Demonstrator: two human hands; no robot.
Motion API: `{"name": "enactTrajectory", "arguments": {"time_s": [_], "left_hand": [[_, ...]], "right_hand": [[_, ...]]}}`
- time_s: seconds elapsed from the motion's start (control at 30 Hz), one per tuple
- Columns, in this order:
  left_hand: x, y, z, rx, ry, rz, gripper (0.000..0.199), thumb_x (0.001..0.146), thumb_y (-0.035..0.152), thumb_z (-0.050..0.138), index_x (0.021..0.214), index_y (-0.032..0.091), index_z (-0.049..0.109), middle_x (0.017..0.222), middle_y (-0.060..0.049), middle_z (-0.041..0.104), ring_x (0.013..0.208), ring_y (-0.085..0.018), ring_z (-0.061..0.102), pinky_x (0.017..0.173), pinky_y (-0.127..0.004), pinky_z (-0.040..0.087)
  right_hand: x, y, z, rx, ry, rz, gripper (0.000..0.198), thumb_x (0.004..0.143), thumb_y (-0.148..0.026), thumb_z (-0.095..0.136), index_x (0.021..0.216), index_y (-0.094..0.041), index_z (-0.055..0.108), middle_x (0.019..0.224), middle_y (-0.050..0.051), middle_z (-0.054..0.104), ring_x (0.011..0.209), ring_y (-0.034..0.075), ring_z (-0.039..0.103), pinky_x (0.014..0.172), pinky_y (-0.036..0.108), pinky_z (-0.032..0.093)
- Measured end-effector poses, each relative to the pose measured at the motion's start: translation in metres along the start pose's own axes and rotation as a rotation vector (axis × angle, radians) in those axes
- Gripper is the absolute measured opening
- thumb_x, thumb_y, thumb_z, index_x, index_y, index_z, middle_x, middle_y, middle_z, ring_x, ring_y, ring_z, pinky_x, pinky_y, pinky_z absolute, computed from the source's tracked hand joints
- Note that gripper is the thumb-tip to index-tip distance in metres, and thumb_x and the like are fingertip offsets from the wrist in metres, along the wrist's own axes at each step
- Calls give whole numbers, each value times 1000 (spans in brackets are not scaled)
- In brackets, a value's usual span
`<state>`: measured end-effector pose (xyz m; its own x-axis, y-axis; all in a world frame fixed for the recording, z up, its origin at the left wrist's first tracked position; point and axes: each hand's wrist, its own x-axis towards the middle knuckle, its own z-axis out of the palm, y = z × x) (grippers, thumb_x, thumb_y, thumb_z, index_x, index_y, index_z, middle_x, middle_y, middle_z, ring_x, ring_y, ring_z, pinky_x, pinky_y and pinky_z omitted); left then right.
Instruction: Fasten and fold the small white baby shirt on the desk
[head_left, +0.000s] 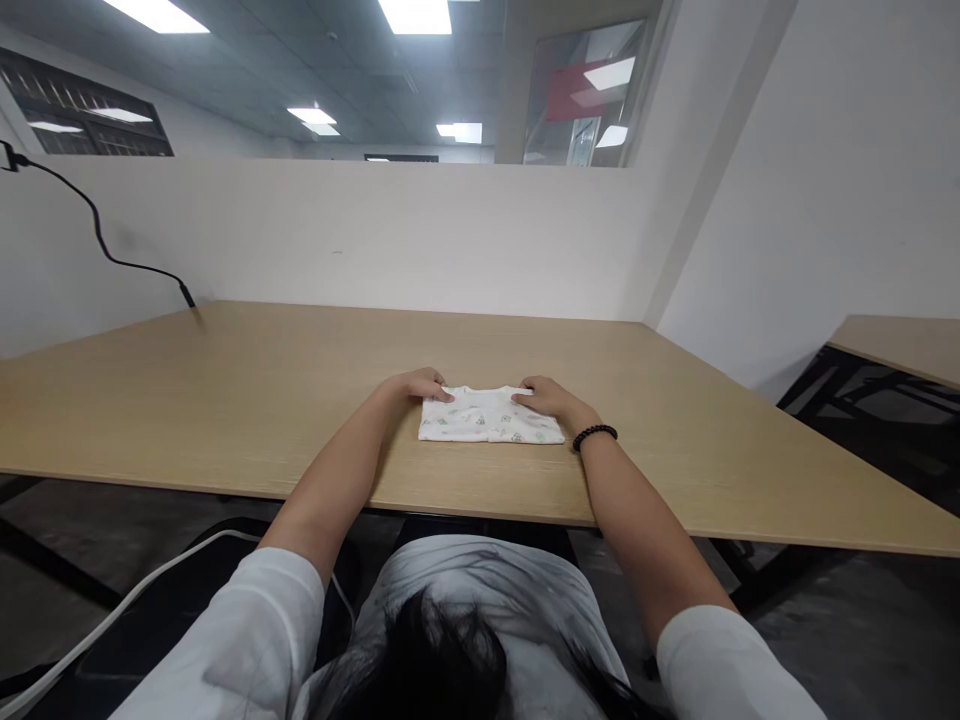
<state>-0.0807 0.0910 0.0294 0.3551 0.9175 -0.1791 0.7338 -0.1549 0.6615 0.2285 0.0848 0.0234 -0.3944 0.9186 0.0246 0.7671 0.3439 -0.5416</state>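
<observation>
A folded white cloth garment (pixel 487 415) with small green and pink prints lies flat on the wooden table (pixel 300 350), close to its front edge. Along its far edge runs a curved dip like a neckline. My left hand (pixel 427 384) grips the far left corner, thumb on top and fingers tucked behind or beneath. At the far right corner my right hand (pixel 546 394) pinches the cloth in the same way. Around the right wrist is a dark beaded bracelet (pixel 595 434). The fingertips under the cloth are hidden.
A low white wall (pixel 420 235) stands behind the table, and another white wall rises at right. A black cable on a thin stem (pixel 135 265) reaches the table's far left. A second table (pixel 900 345) is at right. A white cord (pixel 142 580) hangs at lower left.
</observation>
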Motion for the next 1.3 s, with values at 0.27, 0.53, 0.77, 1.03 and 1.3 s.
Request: {"name": "enactTrajectory", "arguments": {"time_s": [0.27, 0.53, 0.77, 1.03, 1.3], "left_hand": [[-7, 3, -5, -187, -68, 96, 44, 56, 51, 85, 72, 17, 61, 69, -3, 60, 63, -17, 54, 55, -24, 35], [-5, -4, 0, -412, -77, 101, 61, 49, 46, 92, 93, 15, 63, 82, -7, 66, 76, -20, 63, 64, -26, 48], [-1, -13, -2, -571, 28, 69, 63, 51, 38, 95, 98, 15, 59, 97, -10, 67, 85, -20, 65, 75, -29, 53], [-1, -16, -1, -648, 87, -14, 50, 59, 35, 91, 92, 16, 59, 91, -7, 67, 85, -17, 65, 78, -27, 54], [3, -23, 0, -669, 112, -49, 37, 73, 40, 82, 87, 14, 60, 87, -7, 68, 81, -15, 65, 77, -25, 55]], "right_hand": [[-18, 17, -20, 148, -87, -19, 42, 65, -50, 80, 89, -17, 69, 85, 4, 68, 76, 22, 60, 66, 26, 44], [-15, 20, -20, 205, -83, -19, 30, 73, -43, 72, 88, -19, 63, 88, 2, 64, 79, 21, 57, 71, 27, 44], [-11, 21, -19, 286, 34, -7, 34, 69, -41, 76, 86, -18, 57, 80, 1, 58, 74, 18, 53, 63, 24, 40], [-16, 22, -20, 421, 77, 79, 41, 68, -46, 78, 87, -15, 59, 70, 1, 57, 56, 12, 48, 51, 23, 33], [-9, 28, -18, 424, 150, 171, 33, 85, -44, 70, 83, -12, 62, 67, 0, 58, 56, 11, 51, 54, 23, 42]]}}
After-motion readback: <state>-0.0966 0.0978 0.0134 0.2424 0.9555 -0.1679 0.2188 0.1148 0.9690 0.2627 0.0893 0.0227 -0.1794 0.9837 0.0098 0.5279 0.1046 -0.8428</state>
